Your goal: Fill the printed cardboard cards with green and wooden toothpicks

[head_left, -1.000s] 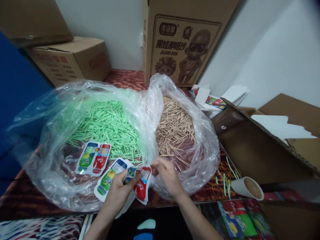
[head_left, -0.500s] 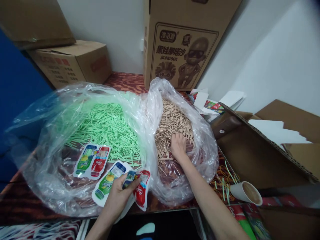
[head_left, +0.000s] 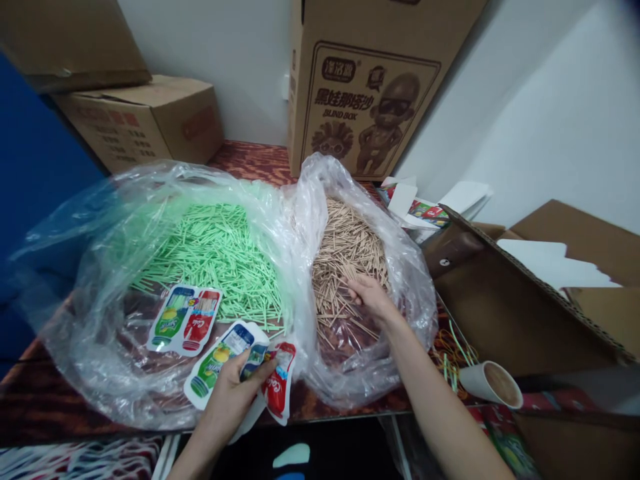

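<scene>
My left hand [head_left: 234,390] is closed on a printed candy packet [head_left: 281,383] with a green Sprite bottle and a red Cola bottle on it; the packet is bent under my thumb. A second such packet [head_left: 185,320] lies flat just beyond, on the left clear plastic bag [head_left: 127,393]. In that bag is a heap of thin green sticks [head_left: 220,257]. My right hand [head_left: 373,297] is over the right plastic bag [head_left: 345,387], fingers pinched on a few thin brown sticks [head_left: 350,272]. Loose brown sticks [head_left: 345,233] are heaped beneath and beyond it.
A tall cardboard box [head_left: 370,100] stands behind the bags, and a smaller carton [head_left: 150,123] sits back left. On the right are an open cardboard box [head_left: 505,307], a tipped paper cup [head_left: 493,385] and loose rubber bands [head_left: 453,350].
My right hand has drawn back from the brown heap, slightly right and nearer, and brown sticks now show at its fingertips. My left hand still holds the packet, having shifted only slightly.
</scene>
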`<control>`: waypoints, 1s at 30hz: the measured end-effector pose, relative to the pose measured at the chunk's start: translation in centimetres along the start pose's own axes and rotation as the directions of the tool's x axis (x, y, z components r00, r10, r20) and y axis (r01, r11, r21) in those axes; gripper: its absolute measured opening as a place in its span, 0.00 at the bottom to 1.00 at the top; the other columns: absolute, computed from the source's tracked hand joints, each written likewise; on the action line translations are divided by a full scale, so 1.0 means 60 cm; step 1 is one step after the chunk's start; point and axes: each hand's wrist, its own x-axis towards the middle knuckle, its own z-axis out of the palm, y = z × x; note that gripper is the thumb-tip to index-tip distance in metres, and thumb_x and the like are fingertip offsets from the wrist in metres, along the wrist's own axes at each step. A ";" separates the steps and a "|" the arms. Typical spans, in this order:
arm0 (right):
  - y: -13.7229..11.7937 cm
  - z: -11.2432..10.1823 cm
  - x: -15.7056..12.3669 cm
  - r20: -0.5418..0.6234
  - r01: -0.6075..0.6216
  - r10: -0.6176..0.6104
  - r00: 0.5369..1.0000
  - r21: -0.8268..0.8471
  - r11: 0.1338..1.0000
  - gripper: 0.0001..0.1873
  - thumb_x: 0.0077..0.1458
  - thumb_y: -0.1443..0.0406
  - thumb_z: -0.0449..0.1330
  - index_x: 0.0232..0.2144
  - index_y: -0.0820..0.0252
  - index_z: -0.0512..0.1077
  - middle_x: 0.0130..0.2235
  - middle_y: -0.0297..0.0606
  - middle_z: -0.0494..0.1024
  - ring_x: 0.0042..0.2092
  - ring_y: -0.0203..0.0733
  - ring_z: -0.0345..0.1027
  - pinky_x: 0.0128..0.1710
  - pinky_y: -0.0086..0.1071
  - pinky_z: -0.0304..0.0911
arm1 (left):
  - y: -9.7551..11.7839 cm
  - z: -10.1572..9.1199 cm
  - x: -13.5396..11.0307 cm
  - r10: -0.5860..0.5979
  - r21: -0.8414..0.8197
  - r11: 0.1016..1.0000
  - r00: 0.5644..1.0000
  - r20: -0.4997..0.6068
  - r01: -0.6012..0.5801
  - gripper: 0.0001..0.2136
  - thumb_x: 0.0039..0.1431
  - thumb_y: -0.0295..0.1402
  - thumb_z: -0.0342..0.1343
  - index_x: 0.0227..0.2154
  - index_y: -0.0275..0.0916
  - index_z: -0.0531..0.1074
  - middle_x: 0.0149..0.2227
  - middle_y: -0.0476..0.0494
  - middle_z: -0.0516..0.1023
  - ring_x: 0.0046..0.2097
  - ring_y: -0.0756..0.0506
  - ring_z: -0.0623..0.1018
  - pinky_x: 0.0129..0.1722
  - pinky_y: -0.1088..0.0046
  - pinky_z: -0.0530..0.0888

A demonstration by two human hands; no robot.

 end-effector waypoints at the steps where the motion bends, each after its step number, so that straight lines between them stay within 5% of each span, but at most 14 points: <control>1: 0.002 0.004 -0.008 0.044 -0.032 0.027 0.999 0.121 0.992 0.10 0.51 0.58 0.58 0.28 0.60 0.69 0.19 0.26 0.63 0.18 0.30 0.51 0.19 0.26 0.48 | -0.001 -0.001 -0.001 -0.001 -0.011 1.000 1.000 0.001 0.001 0.11 0.49 0.41 0.62 0.24 0.37 0.74 0.25 0.48 0.77 0.32 0.43 0.75 0.36 0.70 0.72; 5: 0.010 0.023 -0.047 0.263 -0.224 0.072 0.962 0.610 0.760 0.17 0.40 0.60 0.69 0.31 0.62 0.71 0.22 0.28 0.68 0.21 0.30 0.61 0.23 0.26 0.58 | -0.008 -0.005 -0.005 -0.022 -0.073 0.997 1.000 -0.007 0.022 0.12 0.49 0.41 0.62 0.27 0.36 0.75 0.27 0.48 0.78 0.33 0.44 0.76 0.37 0.71 0.72; 9: 0.015 0.064 -0.089 0.153 -0.098 -0.017 0.988 0.711 0.696 0.15 0.44 0.58 0.67 0.30 0.60 0.69 0.24 0.29 0.70 0.28 0.35 0.68 0.34 0.31 0.65 | -0.007 -0.003 -0.010 -0.076 -0.128 0.989 0.996 -0.041 0.070 0.12 0.48 0.42 0.62 0.26 0.36 0.75 0.26 0.49 0.78 0.30 0.47 0.75 0.33 0.74 0.71; 12: 0.029 0.104 -0.115 -0.095 0.166 -0.138 0.986 0.644 0.747 0.11 0.51 0.58 0.62 0.32 0.58 0.68 0.26 0.29 0.71 0.33 0.38 0.69 0.41 0.33 0.63 | 0.001 0.000 -0.014 -0.093 -0.139 0.987 0.992 -0.081 0.081 0.12 0.46 0.41 0.63 0.23 0.36 0.74 0.24 0.50 0.77 0.27 0.48 0.73 0.30 0.76 0.69; 15: 0.048 0.131 -0.136 -0.201 0.276 -0.204 0.958 0.453 0.848 0.07 0.54 0.60 0.59 0.31 0.58 0.69 0.31 0.33 0.73 0.38 0.39 0.67 0.44 0.33 0.61 | 0.005 0.000 -0.017 -0.104 -0.161 0.983 0.992 -0.072 0.091 0.12 0.45 0.40 0.64 0.22 0.36 0.73 0.22 0.51 0.76 0.27 0.49 0.73 0.29 0.76 0.70; 24: 0.072 0.141 -0.159 -0.141 0.277 -0.246 0.959 0.275 0.921 0.07 0.57 0.63 0.56 0.37 0.57 0.71 0.33 0.34 0.76 0.38 0.40 0.70 0.42 0.32 0.61 | -0.016 -0.008 -0.017 -0.080 -0.167 0.984 0.995 -0.052 0.071 0.11 0.48 0.40 0.63 0.26 0.36 0.74 0.27 0.50 0.78 0.29 0.49 0.73 0.33 0.76 0.70; 30: 0.084 0.146 -0.162 -0.102 0.309 -0.293 0.951 0.219 0.926 0.07 0.57 0.63 0.55 0.32 0.58 0.73 0.32 0.35 0.77 0.38 0.41 0.70 0.40 0.32 0.62 | -0.025 -0.010 -0.017 -0.072 -0.172 0.983 0.996 -0.054 0.061 0.12 0.49 0.41 0.63 0.26 0.35 0.74 0.27 0.50 0.76 0.30 0.48 0.73 0.34 0.75 0.70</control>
